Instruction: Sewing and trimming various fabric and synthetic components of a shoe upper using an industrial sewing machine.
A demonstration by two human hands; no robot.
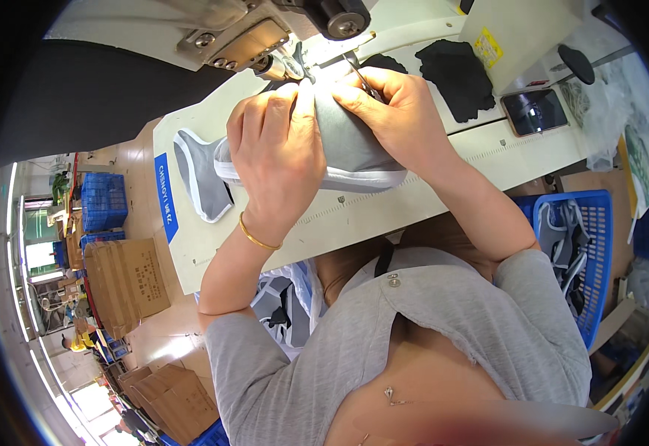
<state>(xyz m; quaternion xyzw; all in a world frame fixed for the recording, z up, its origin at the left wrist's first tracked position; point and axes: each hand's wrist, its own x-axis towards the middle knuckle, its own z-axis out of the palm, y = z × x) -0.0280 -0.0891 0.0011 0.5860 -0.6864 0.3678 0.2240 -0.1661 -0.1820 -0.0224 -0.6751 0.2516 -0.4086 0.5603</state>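
A grey fabric piece with white edging (353, 145) lies on the sewing machine bed under the bright lamp. On its left side my left hand (276, 149) grips the cloth, fingers bent and thumb pressed close to the needle area. My right hand (397, 115) pinches the far right part of the same cloth between thumb and fingers. A thin dark strip or tool shows by the right fingertips; its kind I cannot make out. Above the hands is the sewing machine head (243, 46); glare and fingers hide the needle point.
Another grey piece with white trim (204, 177) lies left of my hands. Black fabric pieces (456, 78) and a phone (534, 112) rest on the table's right. A blue basket (598, 260) of grey pieces stands at lower right. Cardboard boxes (125, 286) are on the floor at left.
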